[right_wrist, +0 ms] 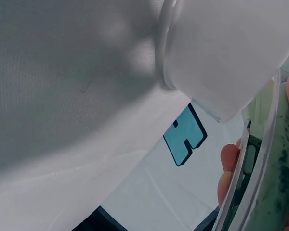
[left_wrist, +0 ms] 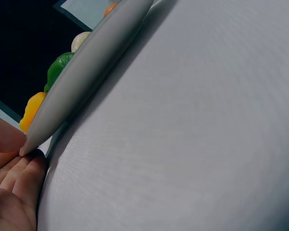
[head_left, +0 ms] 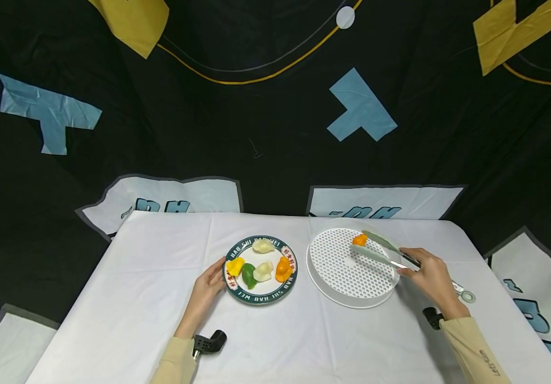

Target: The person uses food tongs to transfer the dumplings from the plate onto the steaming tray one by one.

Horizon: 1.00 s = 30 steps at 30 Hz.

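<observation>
My left hand [head_left: 206, 290] pinches the left rim of a round plate [head_left: 261, 300] with a green patterned border, thumb above and fingers beneath in the left wrist view. Dumpling-shaped pieces lie on this plate: a yellow one [head_left: 234, 266], a green one [head_left: 248, 276], an orange one [head_left: 283, 269] and two pale ones, one near the middle [head_left: 263, 271] and one at the back [head_left: 263, 245]. My right hand [head_left: 430, 277] grips tongs [head_left: 373, 254] with pale green ends. Between their tips is another orange dumpling-shaped piece [head_left: 360, 239], over a white perforated steamer tray [head_left: 342, 266].
The steamer tray sits on a round white base [head_left: 325, 287] right of the plate. A white cloth [head_left: 275, 346] covers the table. The ringed end of the tongs [head_left: 468, 296] sticks out past my right hand. Behind the table hangs a black curtain [head_left: 198, 138].
</observation>
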### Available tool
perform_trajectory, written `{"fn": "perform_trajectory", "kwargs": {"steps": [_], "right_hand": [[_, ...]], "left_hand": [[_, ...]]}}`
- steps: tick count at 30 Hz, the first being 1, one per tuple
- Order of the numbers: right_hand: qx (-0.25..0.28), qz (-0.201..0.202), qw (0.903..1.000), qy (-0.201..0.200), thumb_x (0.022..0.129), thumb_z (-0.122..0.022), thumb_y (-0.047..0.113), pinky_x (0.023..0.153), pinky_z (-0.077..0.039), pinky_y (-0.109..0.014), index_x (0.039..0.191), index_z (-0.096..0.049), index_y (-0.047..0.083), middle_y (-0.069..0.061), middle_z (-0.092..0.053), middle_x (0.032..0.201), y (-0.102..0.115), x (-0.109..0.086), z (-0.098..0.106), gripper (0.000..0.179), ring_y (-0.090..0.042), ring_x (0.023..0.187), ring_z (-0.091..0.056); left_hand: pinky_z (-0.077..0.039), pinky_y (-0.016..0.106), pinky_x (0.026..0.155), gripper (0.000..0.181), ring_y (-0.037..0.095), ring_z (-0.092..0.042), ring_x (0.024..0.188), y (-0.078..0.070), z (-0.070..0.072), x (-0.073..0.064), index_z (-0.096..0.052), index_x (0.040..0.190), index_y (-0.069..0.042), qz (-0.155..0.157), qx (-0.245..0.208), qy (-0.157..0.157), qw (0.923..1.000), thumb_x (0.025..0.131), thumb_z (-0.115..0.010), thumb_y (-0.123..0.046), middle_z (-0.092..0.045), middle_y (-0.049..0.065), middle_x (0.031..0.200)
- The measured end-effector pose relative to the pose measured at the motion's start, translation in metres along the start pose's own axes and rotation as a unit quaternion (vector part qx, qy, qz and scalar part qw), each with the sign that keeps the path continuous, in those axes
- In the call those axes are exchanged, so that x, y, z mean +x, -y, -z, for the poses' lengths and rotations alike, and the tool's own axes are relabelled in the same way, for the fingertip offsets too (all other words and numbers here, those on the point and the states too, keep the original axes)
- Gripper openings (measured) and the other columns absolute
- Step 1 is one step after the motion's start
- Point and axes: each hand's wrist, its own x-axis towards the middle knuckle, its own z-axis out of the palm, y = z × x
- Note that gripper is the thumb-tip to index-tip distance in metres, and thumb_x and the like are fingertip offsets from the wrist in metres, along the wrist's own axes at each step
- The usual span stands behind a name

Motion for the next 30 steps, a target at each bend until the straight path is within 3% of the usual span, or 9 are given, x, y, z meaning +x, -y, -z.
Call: {"fn": "perform_trajectory", "kwargs": {"steps": [11, 19, 30], "right_hand": [[-0.023, -0.019, 0.9993, 0.023, 0.071, -0.076, 0.003, 0.088, -0.044, -0.062, 0.115, -0.061, -0.012, -0.031, -0.06, 0.114, 0.0008, 0.0036, -0.0009, 0.049, -0.049, 0.107, -0.054], [-0.047, -0.049, 0.9961, 0.057, 0.07, -0.076, 0.007, 0.09, -0.043, -0.063, 0.117, -0.06, -0.014, -0.032, -0.058, 0.117, 0.0053, 0.0092, 0.0005, 0.054, -0.05, 0.109, -0.052], [-0.046, -0.051, 0.996, 0.056, 0.068, -0.078, 0.009, 0.088, -0.044, -0.063, 0.116, -0.059, -0.015, -0.034, -0.057, 0.116, 0.0094, 0.0073, 0.0054, 0.057, -0.051, 0.108, -0.052]], "left_hand": [[-0.037, 0.02, 0.102, 0.064, 0.027, -0.037, 0.134, -0.0015, -0.0013, -0.0025, -0.034, 0.146, 0.0, 0.003, -0.004, 0.005, 1.0, 0.085, -0.05, 0.008, -0.035, 0.02, 0.148], [-0.036, 0.017, 0.101, 0.062, 0.026, -0.036, 0.135, -0.0023, -0.0014, -0.003, -0.034, 0.146, 0.0, 0.005, -0.01, 0.003, 0.9999, 0.087, -0.05, 0.006, -0.035, 0.019, 0.148], [-0.036, 0.022, 0.103, 0.063, 0.026, -0.037, 0.134, -0.0022, -0.0012, -0.0012, -0.035, 0.146, 0.0, 0.005, -0.003, 0.0, 1.0, 0.085, -0.05, 0.007, -0.035, 0.019, 0.148]]}}
